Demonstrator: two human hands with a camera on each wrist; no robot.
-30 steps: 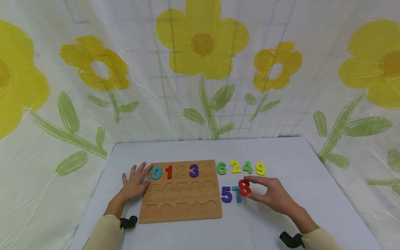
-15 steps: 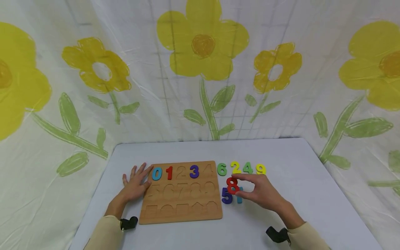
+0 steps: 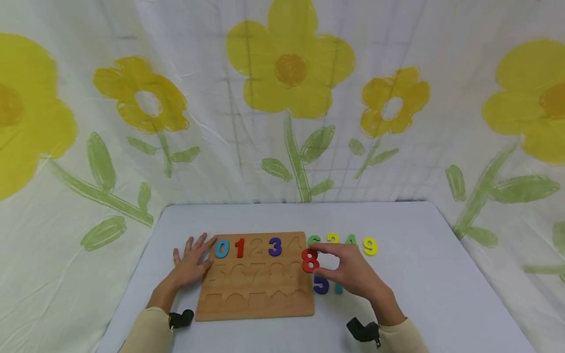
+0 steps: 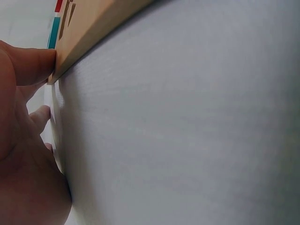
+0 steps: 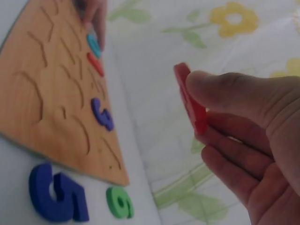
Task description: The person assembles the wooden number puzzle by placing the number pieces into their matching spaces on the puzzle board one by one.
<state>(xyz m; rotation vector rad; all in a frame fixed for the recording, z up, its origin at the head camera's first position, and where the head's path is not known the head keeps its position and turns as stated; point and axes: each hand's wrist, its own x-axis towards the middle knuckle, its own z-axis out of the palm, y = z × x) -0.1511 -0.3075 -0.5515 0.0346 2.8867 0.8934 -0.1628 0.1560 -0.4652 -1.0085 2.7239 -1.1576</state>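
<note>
My right hand (image 3: 355,272) pinches a red number 8 (image 3: 311,261) between thumb and fingers, held up over the right edge of a wooden number board (image 3: 256,314). The right wrist view shows the red 8 (image 5: 191,101) edge-on, off the surface. My left hand (image 3: 187,267) rests at the board's left edge, fingers spread, thumb touching the side; in the left wrist view the thumb (image 4: 35,65) meets the board's edge. In the board's top row lie a blue 0 (image 3: 222,249), a red 1 (image 3: 240,248) and a purple 3 (image 3: 275,246). Other recesses are bare.
Right of the board lie a purple 5 (image 3: 321,285), a blue piece (image 3: 339,288) partly covered by my hand, a green 6 (image 5: 120,202), a yellow 2 (image 3: 333,238), a green 4 (image 3: 350,239) and a yellow 9 (image 3: 370,246). A flowered curtain (image 3: 212,162) hangs behind the white table (image 3: 423,274).
My right hand has carried the red 8 leftward, from above the blue 7 past the purple 5 to the board's right edge. The left hand stays in place on the board.
</note>
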